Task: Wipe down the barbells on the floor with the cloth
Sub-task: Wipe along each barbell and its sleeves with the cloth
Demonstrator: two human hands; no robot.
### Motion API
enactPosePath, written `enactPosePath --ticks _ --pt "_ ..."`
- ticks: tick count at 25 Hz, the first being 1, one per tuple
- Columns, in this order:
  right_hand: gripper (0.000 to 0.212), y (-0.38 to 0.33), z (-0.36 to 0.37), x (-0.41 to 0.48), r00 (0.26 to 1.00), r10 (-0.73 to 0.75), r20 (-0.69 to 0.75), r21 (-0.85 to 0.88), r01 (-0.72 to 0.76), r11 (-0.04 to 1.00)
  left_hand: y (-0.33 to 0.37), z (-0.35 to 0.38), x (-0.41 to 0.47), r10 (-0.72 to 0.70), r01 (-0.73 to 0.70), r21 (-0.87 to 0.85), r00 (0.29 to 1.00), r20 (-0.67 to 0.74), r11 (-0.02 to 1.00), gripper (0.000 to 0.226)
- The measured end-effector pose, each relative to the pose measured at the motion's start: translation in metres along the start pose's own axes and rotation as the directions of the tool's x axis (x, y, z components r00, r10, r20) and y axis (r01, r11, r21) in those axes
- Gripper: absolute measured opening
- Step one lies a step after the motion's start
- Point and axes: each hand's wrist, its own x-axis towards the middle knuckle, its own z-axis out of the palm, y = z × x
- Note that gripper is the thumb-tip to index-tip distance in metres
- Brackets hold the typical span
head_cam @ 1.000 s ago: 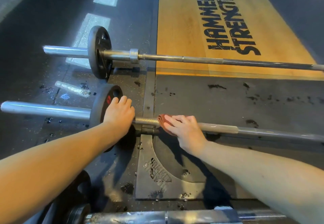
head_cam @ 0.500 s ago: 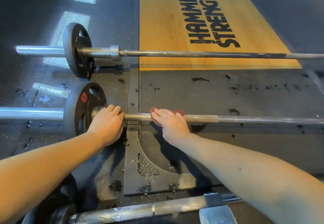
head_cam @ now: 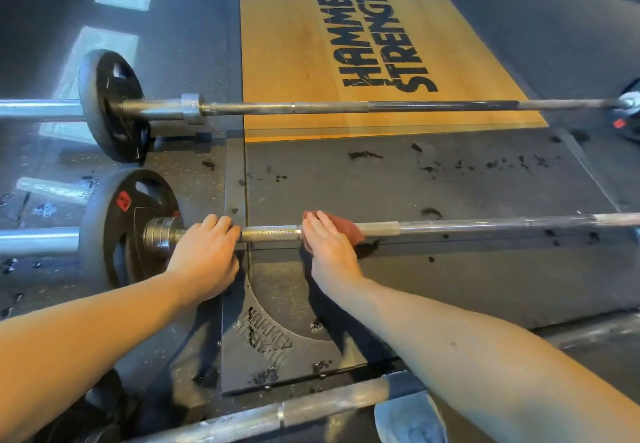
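Head view: right hand (head_cam: 329, 250) clasps cloth (head_cam: 350, 229) round barbell (head_cam: 457, 226) (left hand (head_cam: 204, 257) grips it).

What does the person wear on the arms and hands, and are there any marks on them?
Nothing is worn, as far as the view shows. The left forearm and the right forearm are bare, without sleeves. The left hand and the right hand have no gloves, and no ring, watch or bracelet shows. One small dark spot marks the right forearm.
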Motion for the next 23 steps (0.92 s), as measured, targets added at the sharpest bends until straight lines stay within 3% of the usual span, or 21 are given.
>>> enactPosePath --ticks 2,5,7,9,12,15,17,19,21,23 --pt "0.068 0.054 -0.015 -0.016 0.999 -0.051 0.001 -0.020 0.051 0.998 0.003 0.005 0.000 0.018 -0.019 0.044 1.000 0.019 0.999 0.058" --pt "0.069 0.128 -0.048 -0.051 0.970 0.216 -0.111 -0.059 -0.224 0.973 0.003 0.009 -0.002 0.020 -0.023 0.082 0.999 0.045 0.996 0.067" --pt "0.065 0.126 -0.050 -0.055 0.915 0.352 -0.197 -0.088 -0.374 0.923 0.002 0.008 -0.003 0.023 -0.028 0.081 0.998 0.054 0.996 0.068" --pt "0.055 0.076 -0.028 -0.034 0.930 0.308 -0.202 -0.162 -0.341 0.926 0.002 0.005 -0.003 0.036 -0.042 0.090 0.997 0.063 0.995 0.068" --pt "0.062 -0.007 0.012 -0.005 0.987 0.150 -0.061 -0.048 -0.153 0.987 0.003 0.002 -0.005 0.034 -0.043 0.120 0.997 0.073 0.992 0.070" --pt "0.073 0.017 -0.003 -0.010 0.998 -0.069 0.003 -0.003 0.069 0.998 0.003 0.001 -0.002 0.041 -0.050 0.114 0.996 0.078 0.992 0.074" --pt "0.077 0.073 -0.024 -0.031 0.999 -0.021 0.047 -0.059 0.024 0.998 0.004 0.002 -0.002 0.041 -0.049 0.103 0.996 0.078 0.993 0.075" --pt "0.078 0.121 -0.046 -0.053 0.995 0.092 -0.031 -0.149 -0.096 0.984 0.005 0.003 0.000 0.041 -0.047 0.083 0.996 0.079 0.995 0.074" --pt "0.076 0.116 -0.043 -0.056 0.965 0.243 -0.102 -0.134 -0.255 0.958 0.004 0.004 -0.001 0.039 -0.046 0.100 0.996 0.075 0.994 0.073" --pt "0.066 0.072 -0.020 -0.035 0.943 0.275 -0.186 -0.129 -0.301 0.945 0.003 0.002 -0.001 0.042 -0.050 0.097 0.996 0.083 0.994 0.073"
